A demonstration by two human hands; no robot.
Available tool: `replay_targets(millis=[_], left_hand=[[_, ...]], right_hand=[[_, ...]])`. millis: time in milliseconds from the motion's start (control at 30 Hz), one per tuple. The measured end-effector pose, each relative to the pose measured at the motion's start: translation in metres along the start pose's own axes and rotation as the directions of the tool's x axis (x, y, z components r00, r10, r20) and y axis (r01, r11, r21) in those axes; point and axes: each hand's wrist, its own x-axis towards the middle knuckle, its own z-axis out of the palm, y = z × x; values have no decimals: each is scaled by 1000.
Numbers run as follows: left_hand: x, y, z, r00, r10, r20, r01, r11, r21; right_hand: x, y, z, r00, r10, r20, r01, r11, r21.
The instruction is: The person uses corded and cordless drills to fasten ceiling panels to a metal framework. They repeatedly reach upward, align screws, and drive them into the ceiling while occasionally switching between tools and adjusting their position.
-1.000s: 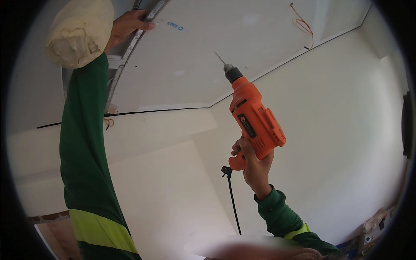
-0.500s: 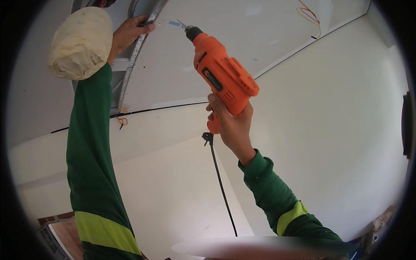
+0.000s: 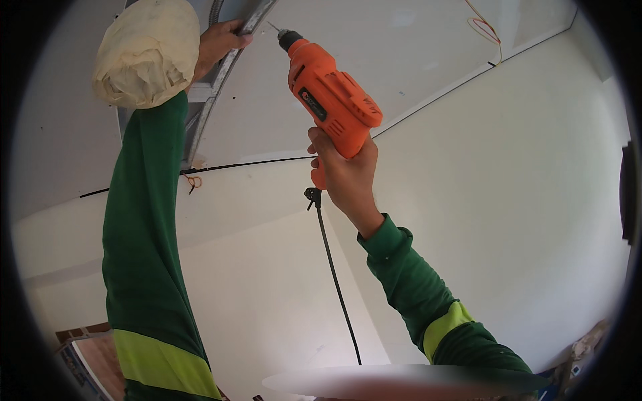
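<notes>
My right hand (image 3: pixel 348 177) is closed round the handle of an orange corded drill (image 3: pixel 328 93), its thumb at the back of the handle. The drill points up and left at the white ceiling panel (image 3: pixel 388 53). A thin bit sticks out of the black chuck, its tip beside the metal channel (image 3: pixel 215 90) that edges a ceiling opening. My left hand (image 3: pixel 215 48) reaches up and grips that channel, thumb and fingers at its edge. A cream, paper-wrapped round bundle (image 3: pixel 147 57) covers part of my left wrist.
The drill's black cord (image 3: pixel 338 281) hangs down past the pale wall. Orange wires (image 3: pixel 485 30) dangle from the ceiling at the upper right, and a smaller wire loop (image 3: pixel 192 182) hangs near the opening. A dark object (image 3: pixel 628 194) stands at the right rim.
The drill and my right hand have shifted slightly left and up, bringing the bit nearer the channel. My left hand keeps its grip; the ceiling and bundle sit further right in view.
</notes>
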Motion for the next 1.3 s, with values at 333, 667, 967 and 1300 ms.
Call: replay_targets(millis=[333, 667, 967, 1300], left_hand=[[-10, 17, 3, 999, -30, 41, 31, 999, -8], [-10, -5, 30, 972, 166, -165, -113, 952, 286], [-9, -35, 55, 879, 195, -434, -27, 931, 363], [-13, -35, 61, 888, 173, -426, -34, 949, 315]], right_hand=[[4, 8, 1, 1000, -19, 19, 19, 1000, -19], [4, 17, -1, 1000, -20, -10, 20, 1000, -18], [-1, 24, 12, 990, -132, -37, 126, 980, -152], [-6, 18, 10, 984, -177, -7, 171, 959, -228]])
